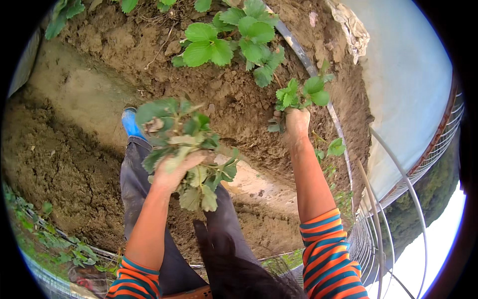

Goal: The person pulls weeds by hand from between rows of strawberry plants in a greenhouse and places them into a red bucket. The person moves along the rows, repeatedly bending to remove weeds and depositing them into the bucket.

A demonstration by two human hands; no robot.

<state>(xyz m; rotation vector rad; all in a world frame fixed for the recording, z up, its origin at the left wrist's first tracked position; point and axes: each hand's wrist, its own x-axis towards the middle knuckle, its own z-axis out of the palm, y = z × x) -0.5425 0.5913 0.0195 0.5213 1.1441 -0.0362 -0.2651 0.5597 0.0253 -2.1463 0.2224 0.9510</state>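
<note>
My left hand [179, 168] is closed around a thick bunch of strawberry plants [198, 175], held up in front of my legs. Some leaves in the bunch are pale or brown and dried, and motion blurs its top. My right hand [297, 121] reaches out to a small strawberry plant [298, 93] at the soil bed and grips it low among the leaves. The fingers there are partly hidden, and I cannot tell whether its roots are in the soil. Beyond it grows a larger strawberry plant [231, 41] with broad green leaves.
A drip irrigation hose [297, 46] runs along the bed [239, 97]. Plastic sheeting [407, 86] and bent hoops [405, 179] stand at right. Crumpled film [351, 28] lies by the sheeting. My blue boot [131, 121] stands in the muddy furrow [86, 86].
</note>
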